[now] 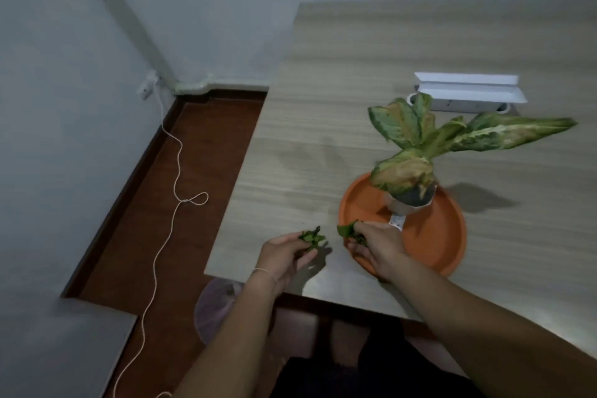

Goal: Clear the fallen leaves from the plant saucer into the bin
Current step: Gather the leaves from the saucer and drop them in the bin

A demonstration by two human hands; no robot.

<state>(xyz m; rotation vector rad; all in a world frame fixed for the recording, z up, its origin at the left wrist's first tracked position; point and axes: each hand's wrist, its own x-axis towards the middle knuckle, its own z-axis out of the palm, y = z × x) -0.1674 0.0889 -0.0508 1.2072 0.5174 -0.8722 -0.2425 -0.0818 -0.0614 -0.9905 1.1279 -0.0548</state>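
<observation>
An orange round saucer (433, 236) lies near the front edge of the wooden table (323, 126). A potted plant (416, 152) with pale green and yellowed leaves stands in the saucer's far half. My left hand (284, 255) hovers over the table just left of the saucer, closed on a small bunch of green leaves (311, 237). Over the saucer's near left rim, my right hand (378, 249) grips another bunch of green leaves (350, 231). A pale pink bin (216, 310) stands on the floor beneath the table's front left corner, partly hidden by my left forearm.
A white box-like object (468, 92) sits on the table behind the plant. A white cable (171, 203) trails from a wall socket (147, 87) across the reddish floor on the left. A grey surface (64, 349) fills the bottom left corner.
</observation>
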